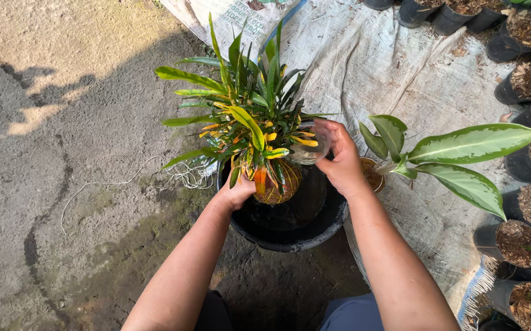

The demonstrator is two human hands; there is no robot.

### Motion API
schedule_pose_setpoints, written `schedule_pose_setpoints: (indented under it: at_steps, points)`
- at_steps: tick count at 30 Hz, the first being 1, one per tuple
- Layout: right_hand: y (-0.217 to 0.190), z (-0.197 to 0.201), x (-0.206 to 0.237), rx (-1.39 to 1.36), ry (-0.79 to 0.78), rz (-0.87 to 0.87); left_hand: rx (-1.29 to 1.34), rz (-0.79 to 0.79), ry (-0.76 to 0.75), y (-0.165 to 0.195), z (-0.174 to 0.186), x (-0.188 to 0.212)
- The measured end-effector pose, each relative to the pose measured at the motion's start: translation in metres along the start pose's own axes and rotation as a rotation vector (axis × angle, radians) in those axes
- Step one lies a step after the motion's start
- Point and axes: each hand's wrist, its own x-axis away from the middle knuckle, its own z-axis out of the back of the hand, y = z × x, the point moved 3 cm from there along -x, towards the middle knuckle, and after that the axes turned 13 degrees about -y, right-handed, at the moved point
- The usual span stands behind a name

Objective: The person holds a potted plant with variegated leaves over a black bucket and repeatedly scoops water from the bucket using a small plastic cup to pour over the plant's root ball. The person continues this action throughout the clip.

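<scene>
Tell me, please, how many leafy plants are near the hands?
2: a yellow-green croton in the left hand, over the black tub; a white-striped plant right of the right hand. More may be hidden.

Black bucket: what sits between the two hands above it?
In the head view, the croton plant with its root ball sits between the left hand and right hand, over the black bucket.
</scene>
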Motion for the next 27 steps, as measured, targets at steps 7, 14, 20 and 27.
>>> schedule_pose_setpoints:
  at_steps: [7, 14, 20, 27]
  points:
    - [-0.026, -0.018, -0.001, 0.246, 0.064, 0.016, -0.006, -0.019, -0.012, 0.011, -0.015, -0.004]
    - [-0.043, -0.023, 0.001, 0.790, 0.182, 0.014, 0.032, -0.014, -0.010, 0.007, -0.016, -0.007]
    - [-0.038, -0.024, 0.002, 0.896, 0.203, 0.053, -0.008, -0.025, 0.021, 0.004, -0.015, -0.009]
    - [-0.034, -0.031, 0.006, 0.980, 0.183, 0.131, 0.015, -0.041, 0.019, 0.007, -0.015, -0.011]
